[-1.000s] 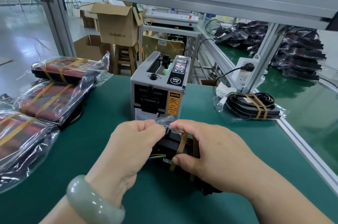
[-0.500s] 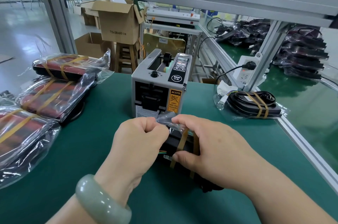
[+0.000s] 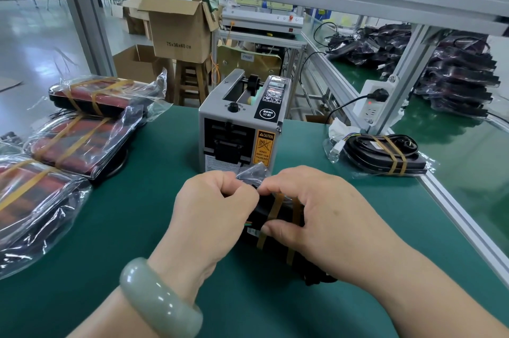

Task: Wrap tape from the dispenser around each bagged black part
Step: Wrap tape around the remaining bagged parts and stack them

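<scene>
Amber tape point(image 3: 275, 208): two bands on the part in hand, so this one looks near done.
Bagged black part point(image 3: 265, 211) rests on the tabletop point(image 3: 137, 213) just in front of the dispenser point(image 3: 239, 128), held between both hands. Left hand point(image 3: 217, 208) pinches the loose bag end point(image 3: 252, 172); right hand point(image 3: 325, 216) grips the part over the top, thumb on the near band. Looks like tidying the bag flap, not adding tape. Can't tell if a strip waits at the dispenser outlet. One banded part point(image 3: 385, 153) lies at right, three banded bagged pieces point(image 3: 82, 142) at left. No unbanded one in view on this tabletop. Dark pile point(image 3: 462, 84) on the far bench point(image 3: 454, 150) is too small to judge.
</scene>
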The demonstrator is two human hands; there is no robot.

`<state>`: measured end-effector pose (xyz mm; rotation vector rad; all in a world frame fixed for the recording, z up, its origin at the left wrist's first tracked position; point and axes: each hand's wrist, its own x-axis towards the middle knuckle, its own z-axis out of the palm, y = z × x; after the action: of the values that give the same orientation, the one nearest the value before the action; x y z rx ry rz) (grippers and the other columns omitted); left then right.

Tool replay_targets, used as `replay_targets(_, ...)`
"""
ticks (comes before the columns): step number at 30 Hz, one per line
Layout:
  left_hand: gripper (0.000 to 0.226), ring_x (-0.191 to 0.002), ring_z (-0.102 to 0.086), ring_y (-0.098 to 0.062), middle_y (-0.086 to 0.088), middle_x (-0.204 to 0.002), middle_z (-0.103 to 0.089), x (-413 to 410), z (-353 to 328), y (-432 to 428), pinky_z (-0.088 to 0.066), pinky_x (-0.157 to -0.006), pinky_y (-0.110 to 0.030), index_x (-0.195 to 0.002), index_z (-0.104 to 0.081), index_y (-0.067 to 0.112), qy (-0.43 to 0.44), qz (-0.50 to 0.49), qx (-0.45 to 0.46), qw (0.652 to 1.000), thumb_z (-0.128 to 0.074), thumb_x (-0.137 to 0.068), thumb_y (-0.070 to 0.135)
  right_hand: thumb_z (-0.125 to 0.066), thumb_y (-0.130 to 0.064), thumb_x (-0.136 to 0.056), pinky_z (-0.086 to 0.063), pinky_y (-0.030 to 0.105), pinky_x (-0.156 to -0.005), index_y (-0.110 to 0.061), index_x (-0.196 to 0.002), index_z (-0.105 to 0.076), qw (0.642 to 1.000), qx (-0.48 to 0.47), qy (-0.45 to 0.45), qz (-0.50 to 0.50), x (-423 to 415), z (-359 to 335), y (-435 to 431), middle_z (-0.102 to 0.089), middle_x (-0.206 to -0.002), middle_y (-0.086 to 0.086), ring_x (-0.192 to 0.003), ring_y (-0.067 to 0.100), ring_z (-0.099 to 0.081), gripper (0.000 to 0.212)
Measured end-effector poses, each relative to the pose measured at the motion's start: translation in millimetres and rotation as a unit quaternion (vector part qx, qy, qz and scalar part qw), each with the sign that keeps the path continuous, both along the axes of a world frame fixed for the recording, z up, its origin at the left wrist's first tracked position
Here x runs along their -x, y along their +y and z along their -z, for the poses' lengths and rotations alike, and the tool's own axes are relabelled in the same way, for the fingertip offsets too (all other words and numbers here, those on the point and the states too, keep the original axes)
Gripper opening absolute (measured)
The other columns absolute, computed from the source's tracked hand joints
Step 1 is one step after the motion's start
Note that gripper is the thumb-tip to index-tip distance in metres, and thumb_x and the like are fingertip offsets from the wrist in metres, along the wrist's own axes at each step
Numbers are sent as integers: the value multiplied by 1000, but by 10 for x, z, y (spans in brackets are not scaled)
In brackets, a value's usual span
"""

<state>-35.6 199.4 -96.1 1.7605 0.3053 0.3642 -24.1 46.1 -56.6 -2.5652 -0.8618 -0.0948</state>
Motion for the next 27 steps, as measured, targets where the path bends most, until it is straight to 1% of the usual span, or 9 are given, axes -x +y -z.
replay_targets(4,11,-63,-54,2,25,-59,-60,-20,22,57,-45,-54,-17,-61,-69,24,9,-3,14,1000,-67,-70,20,-75,-37,-75,-44,29,-87,-39,-110,-62,1000,2,-1,4,-8,-10,9,-58,-97,-19,-95,5,-52,37)
replay_targets(9,10,-67,-51,-18,6,-64,-59,-41,-19,242,-48,-66,-33,-68,-69,25,19,11,146,989,-66,-60,32,-76,-38,-74,-42,23,-88,-41,-112,-62,1000,-7,-2,15,-1,-8,7,-60,-104,-22,-98,1,-52,40)
replay_targets(12,37,-74,-60,-8,11,-83,-69,-22,8,187,-45,-59,-21,-94,-67,26,25,26,74,997,-71,-65,49,-77,-38,-72,-41,17,-82,-41,-109,-61,1000,-12,2,20,2,-5,6,-62,-102,-21,-92,-1,-53,41)
replay_targets(14,52,-86,-63,-6,11,-93,-70,-25,20,104,-46,-67,-22,-101,-65,28,39,26,23,999,-71,-61,60,-78,-40,-70,-39,11,-71,-40,-106,-61,999,-11,1,31,-2,-3,-10,-63,-93,-20,-84,0,-52,40)
replay_targets(16,45,-87,-65,-4,13,-92,-70,-57,31,62,-49,-71,-20,-98,-66,29,40,22,-4,999,-73,-63,56,-79,-42,-68,-38,6,-69,-39,-104,-61,999,-16,2,41,-10,-1,-33,-61,-82,-22,-77,-4,-51,40)
replay_targets(21,4,-72,-65,-17,-1,-80,-73,-140,17,115,-53,-63,-29,-85,-73,22,65,64,96,991,-72,-81,21,-81,-45,-65,-40,6,-67,-39,-100,-60,998,-26,15,52,-24,12,-45,-51,-63,-23,-70,-13,-50,41)
replay_targets(23,19,-72,-66,-20,-2,-77,-75,-170,-9,151,-55,-62,-29,-78,-76,21,81,62,131,986,-63,-88,13,-81,-48,-64,-41,8,-65,-40,-98,-56,998,-25,19,60,-27,17,-48,-53,-64,-21,-72,-11,-50,44)
replay_targets(25,27,-76,-68,-21,-1,-76,-75,-185,-42,186,-56,-69,-30,-73,-77,22,91,62,154,982,-57,-91,16,-80,-51,-62,-42,10,-61,-40,-97,-50,997,-20,21,71,-32,24,-54,-56,-70,-20,-73,-9,-51,47)
replay_targets(27,20,-74,-67,-15,1,-77,-75,-170,-53,175,-54,-73,-30,-76,-75,25,84,94,110,986,-63,-83,40,-79,-53,-62,-42,11,-62,-39,-98,-48,997,-18,16,72,-38,23,-51,-56,-75,-21,-75,-7,-51,50)
